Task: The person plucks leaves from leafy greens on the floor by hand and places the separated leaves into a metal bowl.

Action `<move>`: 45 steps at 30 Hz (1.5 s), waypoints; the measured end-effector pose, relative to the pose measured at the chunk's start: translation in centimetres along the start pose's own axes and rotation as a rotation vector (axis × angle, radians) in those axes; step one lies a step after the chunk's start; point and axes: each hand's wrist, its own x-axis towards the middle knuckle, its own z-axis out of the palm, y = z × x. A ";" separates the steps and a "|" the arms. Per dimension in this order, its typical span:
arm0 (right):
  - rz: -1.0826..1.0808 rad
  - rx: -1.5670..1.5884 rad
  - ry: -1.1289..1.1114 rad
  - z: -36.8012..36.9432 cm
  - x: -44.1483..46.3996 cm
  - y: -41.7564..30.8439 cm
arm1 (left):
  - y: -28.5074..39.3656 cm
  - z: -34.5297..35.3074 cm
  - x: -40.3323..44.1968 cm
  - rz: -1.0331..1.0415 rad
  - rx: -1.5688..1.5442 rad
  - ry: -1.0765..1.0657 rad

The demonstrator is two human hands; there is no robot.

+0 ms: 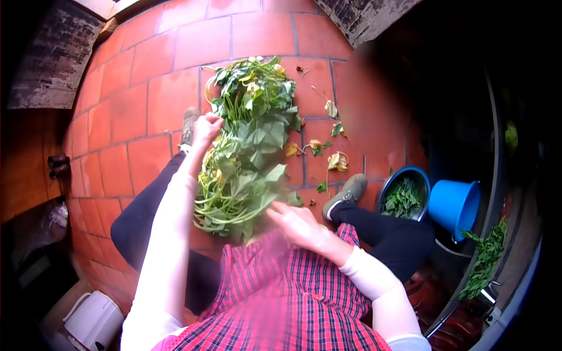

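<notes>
A long heap of leafy green stems (252,134) lies on the red tiled floor between the person's feet. My left hand (207,128) is at the heap's left edge, its fingers curled closed; what they hold, if anything, is hidden. By the lower right of the heap, my right hand (298,225) is near a large leaf, blurred, with its fingers partly stretched out. Whether that hand holds a stem cannot be made out. Yellowed leaves (338,161) are scattered on the tiles right of the heap.
At the right stand a metal bowl with green leaves (402,199) and a blue bucket (449,203). A leafy bunch (486,260) lies further right. The white bin (93,320) is at the lower left. Shoes (346,193) flank the heap.
</notes>
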 end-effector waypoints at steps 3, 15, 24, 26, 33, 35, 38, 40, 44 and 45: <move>0.114 -0.036 -0.023 -1.5 -0.5 0.1 | 1.1 3.2 4.0 -0.042 0.096 0.250; 0.057 -0.024 0.090 -2.2 -0.5 1.8 | 5.8 5.4 9.1 -0.339 -0.610 -0.276; 0.037 -0.088 0.047 -1.6 -1.4 0.8 | 11.6 1.8 0.7 -0.345 -0.577 -0.328; 0.030 -0.103 0.063 -1.1 -1.6 0.9 | 7.5 4.9 -2.1 -0.384 -0.636 -0.231; 0.044 -0.115 0.132 -2.3 -3.5 1.8 | 9.9 2.8 -7.6 -0.377 -0.723 -0.153; 0.123 -0.089 0.211 -4.1 -4.1 3.0 | 12.6 0.1 -9.9 -0.419 -1.071 -0.347; 0.099 -0.044 0.637 -7.5 -4.7 5.3 | 11.8 -0.7 -12.6 -0.401 -1.287 -0.457; 0.146 0.204 0.701 -10.5 -5.7 4.7 | 11.3 -0.5 -15.1 -0.464 -1.485 -0.409; 0.049 0.557 0.708 -11.7 -6.6 4.2 | 10.1 -0.3 -18.5 -0.621 -1.666 -0.320; 0.001 0.496 0.640 -11.6 -6.6 3.9 | 9.6 -0.3 -19.1 -0.595 -1.687 -0.357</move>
